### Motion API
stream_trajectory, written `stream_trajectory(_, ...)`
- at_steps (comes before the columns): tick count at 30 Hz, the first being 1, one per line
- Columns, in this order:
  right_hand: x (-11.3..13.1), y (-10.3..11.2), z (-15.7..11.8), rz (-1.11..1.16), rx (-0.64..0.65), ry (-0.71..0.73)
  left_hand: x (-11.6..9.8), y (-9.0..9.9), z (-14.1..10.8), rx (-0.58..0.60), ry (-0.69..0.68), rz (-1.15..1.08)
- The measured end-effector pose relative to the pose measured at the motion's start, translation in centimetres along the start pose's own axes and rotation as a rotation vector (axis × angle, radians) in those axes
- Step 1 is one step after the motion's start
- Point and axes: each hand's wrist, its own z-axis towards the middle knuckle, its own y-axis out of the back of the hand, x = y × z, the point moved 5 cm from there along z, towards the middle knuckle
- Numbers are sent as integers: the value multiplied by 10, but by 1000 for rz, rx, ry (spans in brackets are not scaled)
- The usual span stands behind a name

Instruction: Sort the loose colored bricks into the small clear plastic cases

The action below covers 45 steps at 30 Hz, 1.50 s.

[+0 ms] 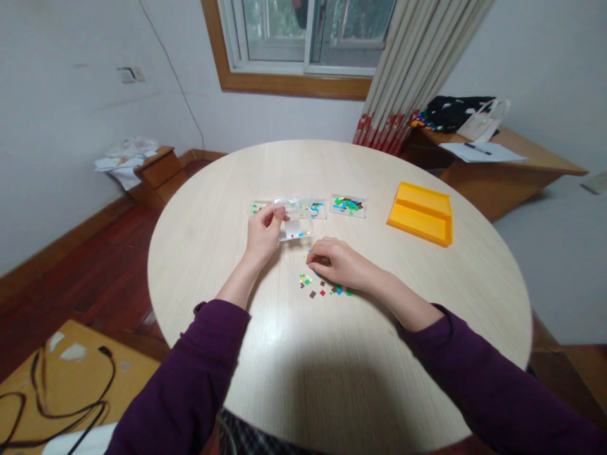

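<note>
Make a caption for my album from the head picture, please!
Left hand holds a clear box, right hand is near bright bits, and a yellow tray sits on the table.

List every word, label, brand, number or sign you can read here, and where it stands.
None can be read.
Clear box in the left hand: no legible text.
Yellow tray: no lettering visible.
Paper under the pen: too small to tell.
</note>
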Motion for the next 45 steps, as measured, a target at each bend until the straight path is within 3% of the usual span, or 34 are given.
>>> stream_trajectory(10,0,4,0,22,-41,-86,-2,-1,0,-2,-18,-12)
stream_trajectory(18,-3,4,0,11,-49,-76,-2,0,-1,-14,42,12)
stream_trajectory(34,-10,4,-1,18,-131,-90,-1,1,0,-41,34,20)
stream_trajectory(45,-10,-5,7,-2,-121,-50,2,0,1,-44,53,15)
